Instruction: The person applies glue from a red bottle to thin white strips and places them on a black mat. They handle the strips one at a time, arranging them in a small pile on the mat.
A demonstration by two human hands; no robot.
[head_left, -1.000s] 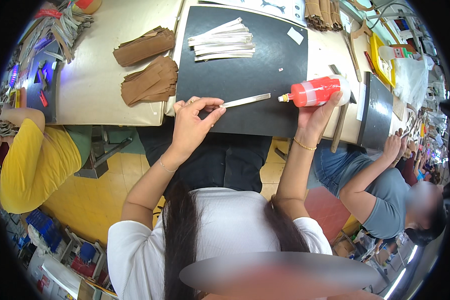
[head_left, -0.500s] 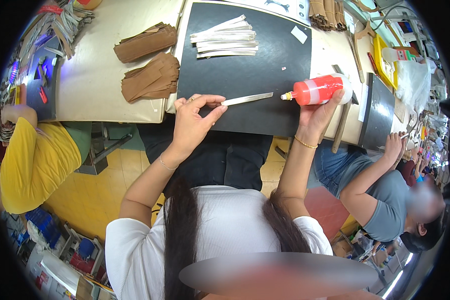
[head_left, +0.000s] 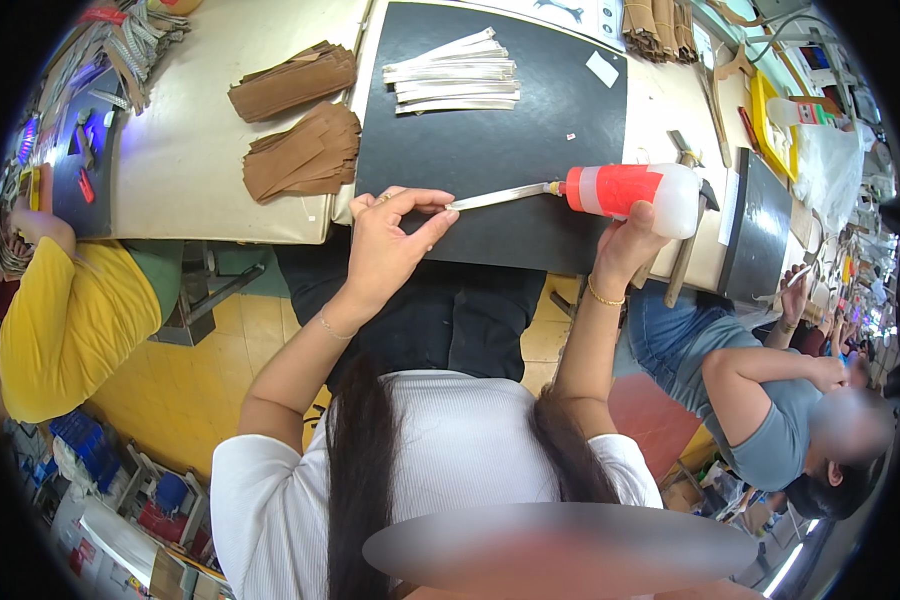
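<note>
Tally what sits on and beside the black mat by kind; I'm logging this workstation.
Red-and-white squeeze bottle in the right hand: 1
Pale strip pinched by the left hand: 1
Stack of pale strips: 1
Piles of brown cut pieces: 2
Total: 5

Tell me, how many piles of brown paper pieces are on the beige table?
2. One brown pile lies farther from the person; the other brown pile sits nearer, beside the black mat. More brown stacks stand beyond.

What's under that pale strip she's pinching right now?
The pale strip lies on the black mat, pinched at its near end by the left hand. The glue bottle in the right hand covers its far end.
</note>
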